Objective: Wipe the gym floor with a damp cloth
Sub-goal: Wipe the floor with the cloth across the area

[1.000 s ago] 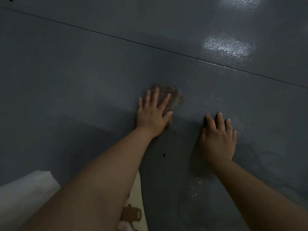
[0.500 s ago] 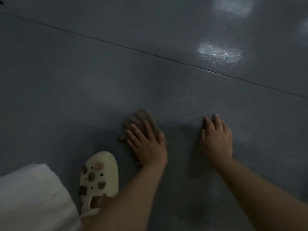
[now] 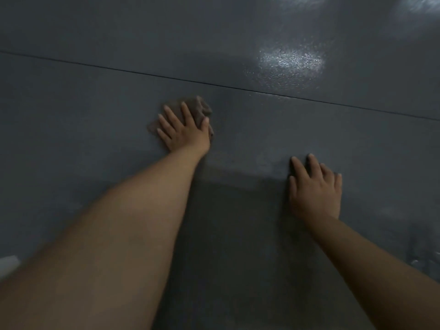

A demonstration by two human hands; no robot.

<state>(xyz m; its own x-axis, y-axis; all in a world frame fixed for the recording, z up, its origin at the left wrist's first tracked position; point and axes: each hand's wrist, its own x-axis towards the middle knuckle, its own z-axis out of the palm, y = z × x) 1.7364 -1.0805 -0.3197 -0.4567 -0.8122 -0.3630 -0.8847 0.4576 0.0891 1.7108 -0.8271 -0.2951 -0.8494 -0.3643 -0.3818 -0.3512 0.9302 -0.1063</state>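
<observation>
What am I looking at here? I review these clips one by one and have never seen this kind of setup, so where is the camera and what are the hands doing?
There is no machine: a person wears a camera on the head, looking down at their own arms. The left hand presses flat, fingers straight, on a brownish cloth spread on the dark grey floor. The right hand rests flat on the bare floor and holds nothing. A thin seam crosses the floor beyond the cloth, and bright patches are light reflecting off the floor.
</observation>
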